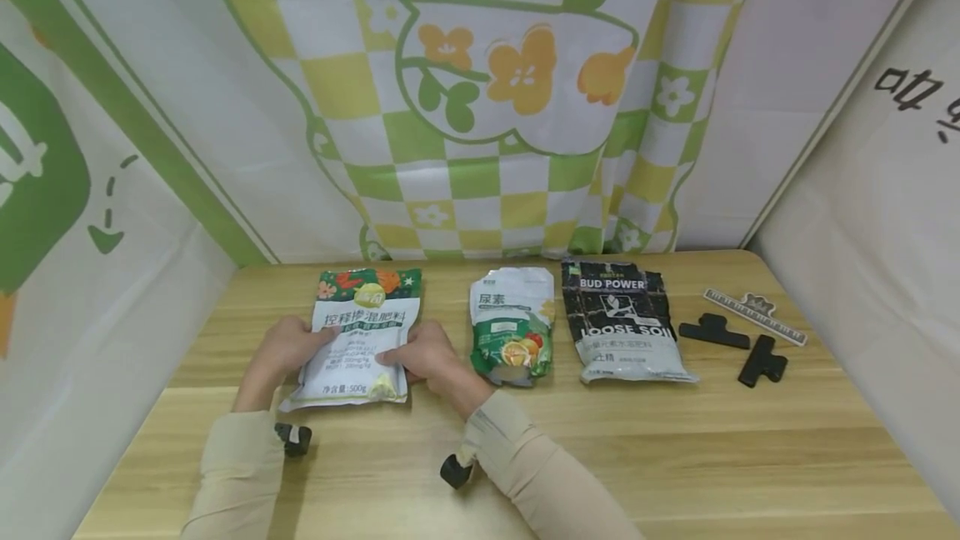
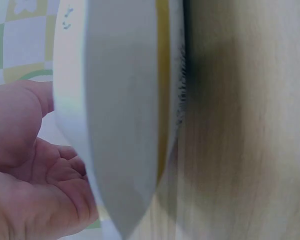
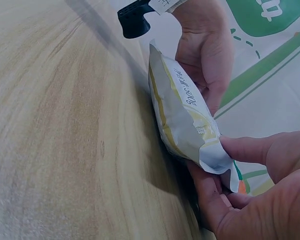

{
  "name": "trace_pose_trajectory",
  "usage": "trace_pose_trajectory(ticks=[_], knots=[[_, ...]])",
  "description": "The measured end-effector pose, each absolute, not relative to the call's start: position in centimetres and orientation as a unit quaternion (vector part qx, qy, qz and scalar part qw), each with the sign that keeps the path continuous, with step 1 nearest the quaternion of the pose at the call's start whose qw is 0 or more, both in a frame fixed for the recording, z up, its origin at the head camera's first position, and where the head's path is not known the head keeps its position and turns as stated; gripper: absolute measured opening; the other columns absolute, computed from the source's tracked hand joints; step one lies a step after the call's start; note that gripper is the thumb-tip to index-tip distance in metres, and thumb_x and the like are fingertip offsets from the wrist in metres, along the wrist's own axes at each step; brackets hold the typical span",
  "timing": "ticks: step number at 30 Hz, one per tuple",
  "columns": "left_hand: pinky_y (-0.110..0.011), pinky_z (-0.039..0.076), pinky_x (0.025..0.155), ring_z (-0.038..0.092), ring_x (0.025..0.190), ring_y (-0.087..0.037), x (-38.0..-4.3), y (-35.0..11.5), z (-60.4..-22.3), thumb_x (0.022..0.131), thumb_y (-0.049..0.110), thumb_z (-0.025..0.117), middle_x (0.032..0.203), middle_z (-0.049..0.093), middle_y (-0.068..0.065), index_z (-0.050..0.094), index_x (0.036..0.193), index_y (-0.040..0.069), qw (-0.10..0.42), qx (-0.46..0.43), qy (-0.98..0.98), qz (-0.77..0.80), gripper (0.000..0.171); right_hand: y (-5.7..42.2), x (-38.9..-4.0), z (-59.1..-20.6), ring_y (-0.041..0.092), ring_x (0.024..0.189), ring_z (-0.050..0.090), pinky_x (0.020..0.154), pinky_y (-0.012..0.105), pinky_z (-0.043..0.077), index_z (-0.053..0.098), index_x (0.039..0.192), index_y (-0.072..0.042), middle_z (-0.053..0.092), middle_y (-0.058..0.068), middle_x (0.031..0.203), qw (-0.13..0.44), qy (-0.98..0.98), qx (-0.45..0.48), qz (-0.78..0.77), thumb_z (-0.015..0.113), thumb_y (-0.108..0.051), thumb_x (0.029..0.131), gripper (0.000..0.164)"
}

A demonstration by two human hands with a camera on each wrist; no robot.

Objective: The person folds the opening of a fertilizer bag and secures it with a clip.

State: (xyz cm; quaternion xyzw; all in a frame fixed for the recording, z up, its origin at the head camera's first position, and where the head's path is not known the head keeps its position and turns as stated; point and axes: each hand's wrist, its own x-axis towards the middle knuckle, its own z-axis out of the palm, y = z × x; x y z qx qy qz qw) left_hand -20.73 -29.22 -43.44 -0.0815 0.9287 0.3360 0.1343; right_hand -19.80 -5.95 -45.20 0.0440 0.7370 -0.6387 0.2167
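Observation:
A white fertilizer bag (image 1: pixel 360 361) with a green, flower-printed top lies face up at the left of the table, between both hands. My left hand (image 1: pixel 291 346) grips its left side, thumb on the front; in the left wrist view the fingers of that hand (image 2: pixel 37 185) curl partly out of sight behind the bag (image 2: pixel 122 100). My right hand (image 1: pixel 429 354) pinches the right edge. The right wrist view shows this hand (image 3: pixel 262 185) with its thumb on top and fingers underneath the bag (image 3: pixel 182 110). Whether the bag's underside fully touches the table cannot be told.
Right of the hands lie a smaller white-and-green bag (image 1: pixel 512 323) and a black-and-grey soil bag (image 1: pixel 622 323). Farther right are a silver clip (image 1: pixel 753 315) and two black clips (image 1: pixel 714 330) (image 1: pixel 762 361). Printed curtains (image 1: pixel 487 190) stand behind the wooden table (image 1: pixel 600 457).

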Motion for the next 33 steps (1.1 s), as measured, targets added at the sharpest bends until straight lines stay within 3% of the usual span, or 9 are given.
trace_pose_trajectory(ticks=[12,23,33], knots=[[-0.024,0.042,0.048,0.048,0.056,-0.01,-20.1,-28.6,-42.8,0.103,0.036,0.062,0.068,0.056,-0.001,0.057,0.074,0.007,0.126,-0.072,0.932,0.333,0.041,-5.7,-19.5,-45.0,0.015,0.071,0.073,0.059,0.023,0.061,0.071,0.093,0.002,0.073,0.007,0.085,0.212,0.744,0.032,-0.632,0.083,-0.003,0.087,0.015],[-0.026,0.045,0.052,0.051,0.062,-0.014,-19.7,-28.1,-42.0,0.104,0.034,0.06,0.072,0.057,-0.004,0.063,0.083,0.0,0.124,-0.067,0.934,0.329,0.04,-5.0,-19.4,-44.9,0.015,0.073,0.073,0.061,0.023,0.062,0.073,0.096,0.004,0.075,0.009,0.089,0.208,0.741,0.009,-0.638,0.083,-0.004,0.088,0.015],[-0.027,0.043,0.052,0.048,0.064,-0.014,-19.3,-27.2,-41.0,0.104,0.035,0.061,0.07,0.052,-0.002,0.06,0.078,0.004,0.111,-0.057,0.936,0.33,0.041,-4.0,-19.0,-44.5,0.012,0.076,0.071,0.065,0.022,0.059,0.074,0.101,0.0,0.075,0.006,0.091,0.201,0.758,0.007,-0.62,0.084,-0.008,0.088,0.018]])
